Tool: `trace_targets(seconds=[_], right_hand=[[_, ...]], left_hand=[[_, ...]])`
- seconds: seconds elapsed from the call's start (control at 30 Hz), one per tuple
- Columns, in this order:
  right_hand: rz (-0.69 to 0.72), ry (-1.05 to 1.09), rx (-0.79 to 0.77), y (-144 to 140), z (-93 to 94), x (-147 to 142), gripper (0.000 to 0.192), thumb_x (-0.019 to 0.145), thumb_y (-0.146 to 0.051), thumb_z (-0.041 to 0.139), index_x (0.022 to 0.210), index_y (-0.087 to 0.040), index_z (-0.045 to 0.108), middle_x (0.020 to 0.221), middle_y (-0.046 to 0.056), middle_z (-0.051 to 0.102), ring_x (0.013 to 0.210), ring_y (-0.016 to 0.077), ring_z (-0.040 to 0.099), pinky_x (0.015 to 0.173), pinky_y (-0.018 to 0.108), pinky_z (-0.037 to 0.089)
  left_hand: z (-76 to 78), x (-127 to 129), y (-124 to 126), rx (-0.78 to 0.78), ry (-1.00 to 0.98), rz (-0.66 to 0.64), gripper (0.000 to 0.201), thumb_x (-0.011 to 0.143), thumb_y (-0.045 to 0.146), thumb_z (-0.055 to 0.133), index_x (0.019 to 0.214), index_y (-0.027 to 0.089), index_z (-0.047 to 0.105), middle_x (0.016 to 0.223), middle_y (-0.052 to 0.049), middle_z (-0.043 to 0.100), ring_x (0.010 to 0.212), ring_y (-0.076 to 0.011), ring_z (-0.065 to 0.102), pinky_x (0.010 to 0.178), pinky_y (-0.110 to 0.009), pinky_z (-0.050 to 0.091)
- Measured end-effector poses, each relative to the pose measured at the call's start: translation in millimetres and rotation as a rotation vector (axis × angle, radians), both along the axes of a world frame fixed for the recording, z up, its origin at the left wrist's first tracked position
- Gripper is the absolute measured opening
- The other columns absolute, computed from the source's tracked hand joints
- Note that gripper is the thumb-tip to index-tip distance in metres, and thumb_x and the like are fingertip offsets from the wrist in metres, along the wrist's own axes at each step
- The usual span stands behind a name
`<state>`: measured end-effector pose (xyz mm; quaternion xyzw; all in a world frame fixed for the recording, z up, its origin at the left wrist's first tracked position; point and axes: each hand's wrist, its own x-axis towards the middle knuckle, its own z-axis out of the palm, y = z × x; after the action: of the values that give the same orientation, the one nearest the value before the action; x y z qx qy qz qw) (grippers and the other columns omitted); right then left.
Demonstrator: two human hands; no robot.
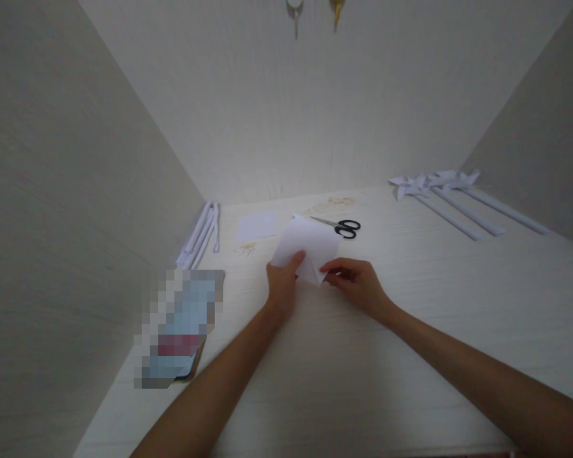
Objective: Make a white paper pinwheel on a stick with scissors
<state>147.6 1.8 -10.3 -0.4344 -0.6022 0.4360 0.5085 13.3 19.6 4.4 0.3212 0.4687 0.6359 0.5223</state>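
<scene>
A white sheet of paper (305, 240) is held above the tabletop, tilted, with a crease or cut near its lower edge. My left hand (283, 280) grips its lower left side, thumb on top and the other fingers hidden underneath. At the lower right corner, my right hand (356, 280) pinches the paper between thumb and fingertips. Just beyond the sheet lie scissors (346, 228) with black handles, their blades pointing left. Another white paper piece (258, 226) rests flat behind my left hand, with small tan rubber bands (247, 249) in front of it.
Rolled white paper tubes (200, 235) stand against the left wall. A pixelated, phone-like device (186, 324) lies left of my forearm. At the right back are several paper pinwheels on sticks (458, 207). More thin tan bands (339, 201) lie near the back wall.
</scene>
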Motion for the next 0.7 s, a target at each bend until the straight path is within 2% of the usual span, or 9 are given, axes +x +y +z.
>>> trace_targets(seconds=[0.17,0.27,0.37,0.43,0.63,0.7], right_hand=[[-0.056,0.084,-0.007,2.3,2.9,-0.9,0.006,0.059,-0.026,0.067,0.061,-0.020,0.064,0.060,-0.002,0.057,0.049,0.0087,0.049,0.044,0.022,0.042],[-0.090,0.103,-0.006,4.4,3.2,-1.1,0.011,0.062,-0.031,0.065,0.061,-0.020,0.063,0.074,0.001,0.057,0.057,0.0097,0.050,0.043,0.021,0.042],[-0.065,0.115,0.005,5.7,2.1,-0.3,0.015,0.066,-0.035,0.061,0.064,-0.020,0.063,0.093,0.003,0.055,0.070,0.0116,0.052,0.048,0.020,0.045],[-0.050,0.137,-0.015,6.3,0.9,0.1,0.015,0.068,-0.035,0.059,0.066,-0.021,0.062,0.098,0.002,0.054,0.071,0.0108,0.051,0.051,0.020,0.046],[-0.068,0.168,-0.058,7.7,-1.2,-0.7,0.015,0.063,-0.034,0.063,0.063,-0.018,0.062,0.100,0.004,0.051,0.074,0.0116,0.052,0.053,0.021,0.046],[-0.069,0.154,-0.054,7.8,-0.7,-1.0,0.015,0.064,-0.033,0.063,0.062,-0.018,0.062,0.090,0.003,0.053,0.071,0.0111,0.052,0.053,0.021,0.045]], left_hand=[[3.8,0.0,-3.0,-0.015,0.074,-0.045,0.017,0.055,0.024,0.067,0.068,0.013,0.063,0.069,-0.004,0.065,0.061,-0.0148,0.059,0.057,-0.026,0.046],[3.2,0.7,-3.6,-0.020,0.123,-0.085,0.015,0.055,0.023,0.066,0.065,0.012,0.063,0.068,-0.004,0.065,0.062,-0.0155,0.059,0.059,-0.027,0.045],[-0.5,2.0,-2.8,0.012,0.078,-0.138,0.018,0.054,0.023,0.067,0.068,0.012,0.064,0.069,-0.004,0.065,0.064,-0.0159,0.059,0.063,-0.028,0.046],[-3.4,2.9,-2.1,0.023,0.054,-0.159,0.019,0.054,0.023,0.068,0.069,0.012,0.064,0.068,-0.004,0.065,0.064,-0.0159,0.059,0.064,-0.029,0.046],[-5.8,4.8,-3.0,0.025,0.024,-0.220,0.018,0.055,0.022,0.068,0.069,0.011,0.064,0.067,-0.004,0.064,0.062,-0.0150,0.059,0.064,-0.028,0.046],[-4.8,5.3,-3.9,0.030,0.013,-0.227,0.019,0.056,0.022,0.068,0.071,0.011,0.064,0.069,-0.005,0.065,0.063,-0.0150,0.059,0.064,-0.027,0.046]])
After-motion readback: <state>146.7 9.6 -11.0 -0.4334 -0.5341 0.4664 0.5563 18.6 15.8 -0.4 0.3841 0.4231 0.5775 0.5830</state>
